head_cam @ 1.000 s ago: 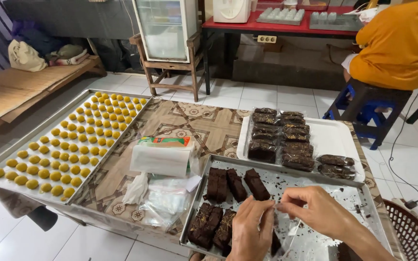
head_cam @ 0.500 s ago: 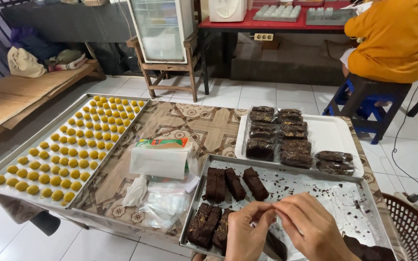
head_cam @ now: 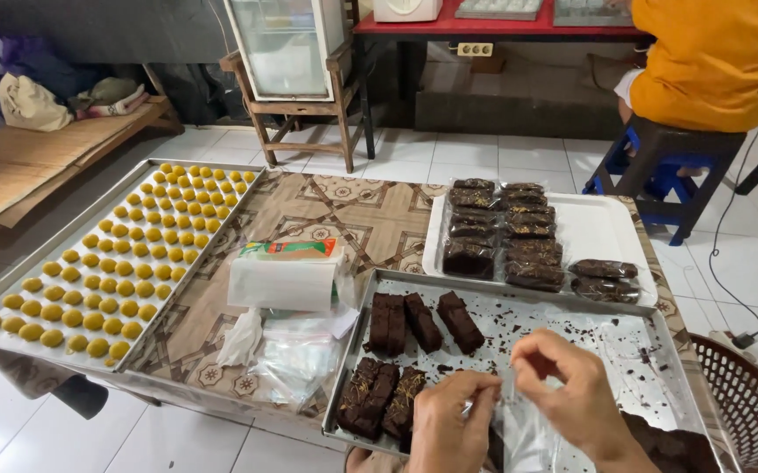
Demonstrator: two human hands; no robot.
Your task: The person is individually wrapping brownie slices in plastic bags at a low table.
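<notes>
Down at the bottom of the view both hands are working a thin clear plastic bag (head_cam: 519, 429) between them: the left hand (head_cam: 451, 422) has thumb and fingers pinched together on the bag's left edge, and the right hand (head_cam: 571, 394) has its fingertips (head_cam: 523, 357) curled in and pinched on the other side, so the film hangs in the gap between the two and runs down toward the bottom edge. Hard to say if anything is inside yet, the plastic is too see-through and crumpled. The nearest loose brownies (head_cam: 383, 398) sit just left of the left fingers, a small dark cluster with pale flecks on top, long axes pointing away from the person and tilted a bit, so the left hand is clearly the closer one. A bit farther out, up and left of the fingers, three more brownie bars (head_cam: 423, 322) lie side by side on the same crumb-covered metal tray (head_cam: 624, 337). Left of that is a heap of clear bags (head_cam: 296, 355) and a white roll pack (head_cam: 284, 278) on the patterned cloth. Past the fingers is a white tray (head_cam: 602, 229) with already wrapped brownies (head_cam: 501, 232), and far left a long tray of small yellow balls (head_cam: 125, 258). A person in orange (head_cam: 712, 61) sits on a stool in back.
</notes>
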